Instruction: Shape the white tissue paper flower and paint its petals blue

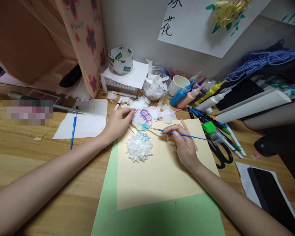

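Note:
My left hand (121, 122) pinches the left rim of a small paint palette (138, 115), whose round wells hold purple and blue paint. In my right hand (183, 144) is a thin blue paintbrush (184, 134), its tip in the blue well. Just below the palette lies a ruffled white paper flower (139, 147) with light blue tint on its upper petals. The flower rests on a cream sheet of paper (167, 177), which lies over a green sheet (162, 219).
Behind stand a tape roll (120, 62), a bowl of paper scraps (155, 86), a white cup (178, 86) and several paint bottles (183, 94). Pens and black-handled scissors (221, 157) lie to the right, near a phone (272, 193). Another blue brush (73, 129) lies left.

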Available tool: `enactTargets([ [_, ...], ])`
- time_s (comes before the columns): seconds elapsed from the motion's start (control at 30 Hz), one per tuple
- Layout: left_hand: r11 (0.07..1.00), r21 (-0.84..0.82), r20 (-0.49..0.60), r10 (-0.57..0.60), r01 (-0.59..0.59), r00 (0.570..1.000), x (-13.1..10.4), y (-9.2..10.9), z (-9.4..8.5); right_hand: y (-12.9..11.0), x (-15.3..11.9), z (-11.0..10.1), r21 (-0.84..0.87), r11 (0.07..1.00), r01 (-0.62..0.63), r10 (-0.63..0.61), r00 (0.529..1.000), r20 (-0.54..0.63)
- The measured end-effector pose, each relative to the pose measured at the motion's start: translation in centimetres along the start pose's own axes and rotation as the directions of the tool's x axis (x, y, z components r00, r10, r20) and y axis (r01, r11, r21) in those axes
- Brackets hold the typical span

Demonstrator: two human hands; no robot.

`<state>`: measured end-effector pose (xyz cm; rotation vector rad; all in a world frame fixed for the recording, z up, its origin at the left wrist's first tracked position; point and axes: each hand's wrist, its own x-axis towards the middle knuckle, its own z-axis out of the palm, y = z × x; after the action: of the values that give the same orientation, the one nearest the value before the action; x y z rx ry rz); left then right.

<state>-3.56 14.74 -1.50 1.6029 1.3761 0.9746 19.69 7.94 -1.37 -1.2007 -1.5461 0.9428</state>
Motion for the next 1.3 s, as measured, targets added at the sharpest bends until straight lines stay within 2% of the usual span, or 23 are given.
enactTargets([
  [0.1,1.0,-0.009,-0.008,0.0,0.0,1.0,0.0,0.0,0.1,-0.2,0.0,0.0,-0.002,0.999,-0.035,0.035,0.999,-0.004],
  [0.27,1.0,-0.007,-0.003,-0.001,0.001,1.0,0.0,0.0,0.1,-0.4,0.0,0.1,0.006,1.0,-0.023,0.024,0.999,-0.039],
  [0.37,1.0,-0.011,-0.006,-0.006,0.006,1.0,0.0,-0.1,0.1,-0.3,0.0,0.1,0.057,0.998,-0.033,0.037,0.998,-0.057],
  [0.43,1.0,-0.019,-0.006,-0.003,0.003,1.0,0.0,-0.1,0.1,-0.2,-0.1,0.2,0.133,0.991,0.018,-0.006,0.996,-0.084],
  [0.57,0.999,-0.035,0.007,0.007,-0.007,1.0,0.0,-0.1,0.1,-0.2,-0.8,0.2,0.208,0.96,0.189,-0.178,0.982,-0.071],
  [0.7,0.999,-0.047,0.012,0.004,-0.004,1.0,0.0,-0.1,0.1,-0.3,-1.4,0.1,0.106,0.938,0.331,-0.338,0.94,0.054],
  [0.83,0.999,-0.045,0.008,-0.001,0.002,1.0,0.0,-0.2,0.1,-0.4,-1.4,-0.1,-0.029,0.915,0.403,-0.393,0.903,0.173],
  [0.97,0.999,-0.047,0.005,-0.003,0.003,1.0,0.0,-0.2,0.2,-0.4,-1.3,-0.1,-0.085,0.912,0.401,-0.378,0.903,0.206],
  [1.3,0.999,-0.034,0.004,-0.008,0.008,1.0,0.0,0.2,0.1,-0.7,-1.1,-0.1,-0.104,0.905,0.413,-0.385,0.898,0.211],
])
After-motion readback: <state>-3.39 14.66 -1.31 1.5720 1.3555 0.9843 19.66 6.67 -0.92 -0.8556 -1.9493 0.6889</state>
